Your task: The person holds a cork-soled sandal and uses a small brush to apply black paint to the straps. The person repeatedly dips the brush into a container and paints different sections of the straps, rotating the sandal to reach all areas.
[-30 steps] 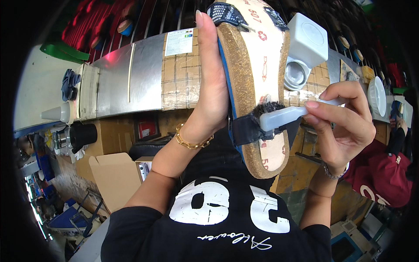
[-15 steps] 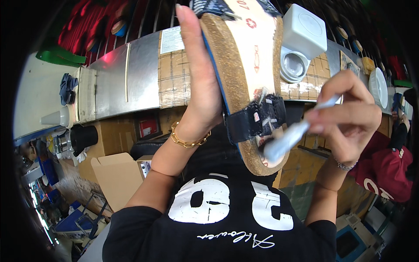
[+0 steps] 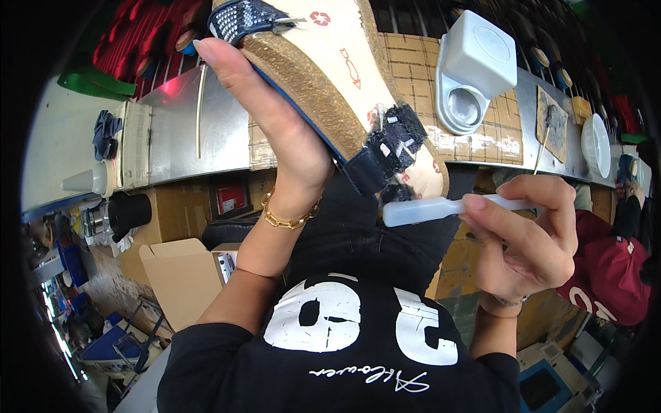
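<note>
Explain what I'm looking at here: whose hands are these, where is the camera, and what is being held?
This is one picture from a wide fisheye camera worn on a person's head, looking down at their own two bare hands; the lens bends straight edges near the rim. No machine is involved. The left hand, with a gold chain bracelet on its wrist, holds up a cork-soled sandal with dark straps, gripping it along the edge. The right hand holds a pale plastic brush by its handle, its head just below the sandal's dark strap. Behind is a metal-topped workbench carrying a white plastic container with its lid open. A cardboard box sits lower left.
</note>
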The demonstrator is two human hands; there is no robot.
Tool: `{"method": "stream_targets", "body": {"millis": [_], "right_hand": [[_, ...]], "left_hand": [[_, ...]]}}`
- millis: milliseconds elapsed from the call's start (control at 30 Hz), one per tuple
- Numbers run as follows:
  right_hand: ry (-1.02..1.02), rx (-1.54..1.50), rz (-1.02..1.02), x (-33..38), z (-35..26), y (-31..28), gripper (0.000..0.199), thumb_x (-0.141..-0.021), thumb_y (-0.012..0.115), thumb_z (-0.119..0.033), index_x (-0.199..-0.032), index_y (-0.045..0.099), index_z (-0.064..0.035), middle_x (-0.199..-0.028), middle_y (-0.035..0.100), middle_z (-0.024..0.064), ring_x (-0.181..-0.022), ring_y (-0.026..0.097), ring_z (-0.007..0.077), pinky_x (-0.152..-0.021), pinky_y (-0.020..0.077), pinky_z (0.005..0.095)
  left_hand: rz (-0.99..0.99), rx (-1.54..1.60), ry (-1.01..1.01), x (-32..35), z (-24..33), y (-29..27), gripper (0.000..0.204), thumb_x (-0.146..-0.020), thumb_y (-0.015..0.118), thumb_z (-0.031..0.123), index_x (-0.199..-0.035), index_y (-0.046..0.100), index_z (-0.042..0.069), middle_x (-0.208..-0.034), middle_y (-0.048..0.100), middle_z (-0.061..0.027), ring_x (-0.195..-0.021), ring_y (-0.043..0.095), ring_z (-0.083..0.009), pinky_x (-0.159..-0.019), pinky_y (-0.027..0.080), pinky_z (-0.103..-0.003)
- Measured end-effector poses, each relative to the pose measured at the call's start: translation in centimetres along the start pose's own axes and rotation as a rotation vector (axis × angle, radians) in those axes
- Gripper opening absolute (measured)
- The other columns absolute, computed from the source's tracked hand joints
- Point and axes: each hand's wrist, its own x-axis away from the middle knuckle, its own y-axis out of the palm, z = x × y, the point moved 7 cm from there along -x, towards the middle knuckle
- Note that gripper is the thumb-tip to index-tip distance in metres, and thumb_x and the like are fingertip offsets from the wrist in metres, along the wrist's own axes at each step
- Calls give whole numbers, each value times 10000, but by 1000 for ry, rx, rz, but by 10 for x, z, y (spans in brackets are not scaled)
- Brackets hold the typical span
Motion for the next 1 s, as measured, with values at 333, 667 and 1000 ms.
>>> {"method": "stream_targets", "body": {"millis": [333, 667, 1000], "right_hand": [[-19, -277, -101, -12, 9, 8, 343, -530, 799, -44, -845, 837, -172, -805, 616, 6, -678, 520, 129, -624, 376, 257], [-41, -379, -145, -7, 14, 9, 288, -568, 805, -87, -832, 842, -195, -801, 611, 7, -693, 543, 129, -629, 369, 260], [-12, -484, -42, -6, 27, 9, 264, -568, 777, -131, -817, 843, -188, -753, 614, 10, -671, 554, 111, -618, 364, 251]], "left_hand": [[-326, 867, -341, -10, -21, 14, 872, -987, 173, 759, -1347, 514, 41, -1253, 629, -75, -1123, 623, -141, -1008, 485, -302], [-426, 437, -535, -5, -56, 20, 871, -995, 275, 722, -1477, 421, 11, -1373, 597, -180, -1166, 666, -260, -968, 580, -407], [-556, 554, -756, 13, -61, 45, 865, -998, 263, 721, -1459, 444, 12, -1344, 616, -177, -1145, 677, -241, -949, 589, -385]]}}
